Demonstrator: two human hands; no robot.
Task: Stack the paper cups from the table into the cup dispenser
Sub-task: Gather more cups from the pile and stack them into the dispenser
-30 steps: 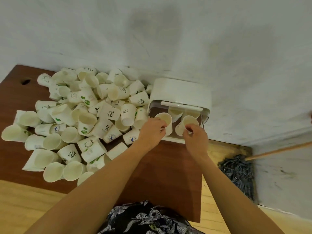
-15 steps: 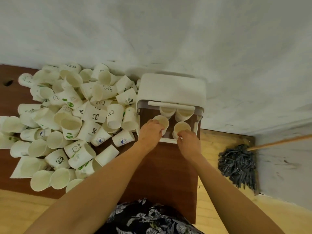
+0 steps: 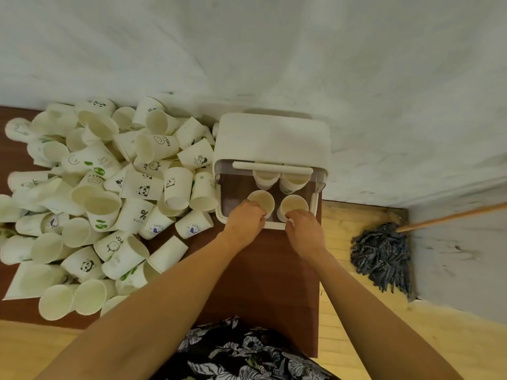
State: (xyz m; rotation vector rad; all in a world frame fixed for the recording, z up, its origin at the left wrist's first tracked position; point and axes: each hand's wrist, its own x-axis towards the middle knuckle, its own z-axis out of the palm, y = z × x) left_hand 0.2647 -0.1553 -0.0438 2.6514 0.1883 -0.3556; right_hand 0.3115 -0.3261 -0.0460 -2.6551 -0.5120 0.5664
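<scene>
A brown table [image 3: 274, 283] fills the lower middle, a big heap of paper cups [image 3: 109, 193] across its left. At centre against the wall stands the white cup dispenser [image 3: 271, 138]. The left hand [image 3: 244, 220] grips one cup [image 3: 262, 200] inside it, the right hand [image 3: 304, 229] another cup [image 3: 295, 204] just beside. A mop [image 3: 381, 253] lies lower right.

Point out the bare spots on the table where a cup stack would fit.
The widest bare patch of the table lies in front of the cup dispenser, between the two forearms and out to the right edge. Left of the left hand the loose cup pile crowds nearly everything, up to the dispenser's side.
</scene>
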